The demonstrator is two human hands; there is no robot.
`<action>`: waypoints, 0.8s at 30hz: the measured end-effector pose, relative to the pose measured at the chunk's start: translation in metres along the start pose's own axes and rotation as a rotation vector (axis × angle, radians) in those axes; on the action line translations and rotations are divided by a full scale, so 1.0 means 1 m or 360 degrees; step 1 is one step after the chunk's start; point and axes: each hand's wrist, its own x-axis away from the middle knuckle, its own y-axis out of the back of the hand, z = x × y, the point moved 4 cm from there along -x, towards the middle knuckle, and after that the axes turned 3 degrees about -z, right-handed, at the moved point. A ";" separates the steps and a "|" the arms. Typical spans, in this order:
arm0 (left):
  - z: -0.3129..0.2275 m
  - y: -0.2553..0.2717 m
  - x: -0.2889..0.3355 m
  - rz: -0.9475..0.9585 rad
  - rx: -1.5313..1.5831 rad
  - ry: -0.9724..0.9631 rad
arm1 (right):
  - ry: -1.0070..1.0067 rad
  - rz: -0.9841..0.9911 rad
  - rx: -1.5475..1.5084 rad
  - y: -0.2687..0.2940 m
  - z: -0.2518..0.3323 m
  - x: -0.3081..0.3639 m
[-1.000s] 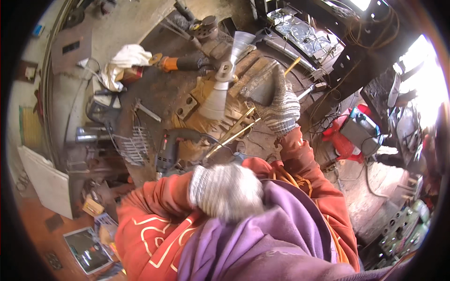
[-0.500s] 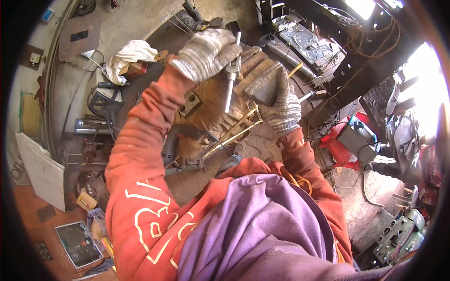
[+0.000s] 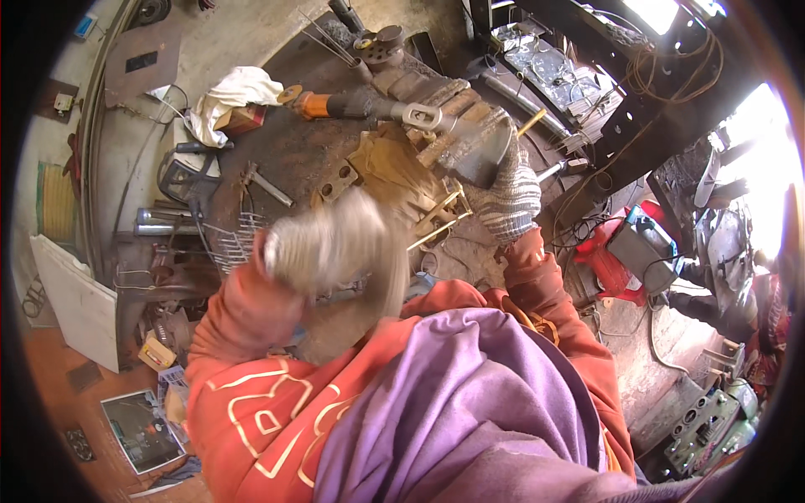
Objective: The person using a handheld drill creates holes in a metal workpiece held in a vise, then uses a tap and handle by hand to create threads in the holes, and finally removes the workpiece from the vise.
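Note:
A grey metal bar tool with a slotted middle, like a tap wrench [image 3: 422,116], lies crosswise over the rusty metal blocks [image 3: 436,142], its right end blurred. My left hand [image 3: 327,243], in a striped knit glove, is away from it, low in front of my chest. Motion smears that hand; its fingers and anything in them cannot be made out. My right hand [image 3: 511,201], gloved alike, grips the edge of a dark grey metal piece [image 3: 478,159] beside the blocks, thumb stretched along it. Just left of that wrist stands a narrow yellow metal frame [image 3: 457,220].
An orange and black power tool [image 3: 317,106] lies left of the bar tool. Nearby are a hammer [image 3: 270,186], a brown cloth [image 3: 381,168] and a white cloth [image 3: 239,92]. A red and grey machine [image 3: 629,251] stands at right, under a dark steel frame [image 3: 620,126].
My left hand has let go of the bar tool and swung down toward my chest. The tool has turned from upright in the picture to nearly crosswise. My right hand stays put.

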 end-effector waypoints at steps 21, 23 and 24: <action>-0.038 -0.015 -0.133 -0.0002 -0.1342 -0.0801 | 0.0294 -0.0260 0.0173 0.002 0.087 -0.024; -0.034 -0.005 -0.155 -0.0166 -0.1503 -0.0974 | 0.0258 -0.0157 0.0162 0.002 0.081 -0.027; -0.032 -0.001 -0.163 -0.0228 -0.1577 -0.1224 | 0.0262 -0.0152 0.0171 0.003 0.079 -0.027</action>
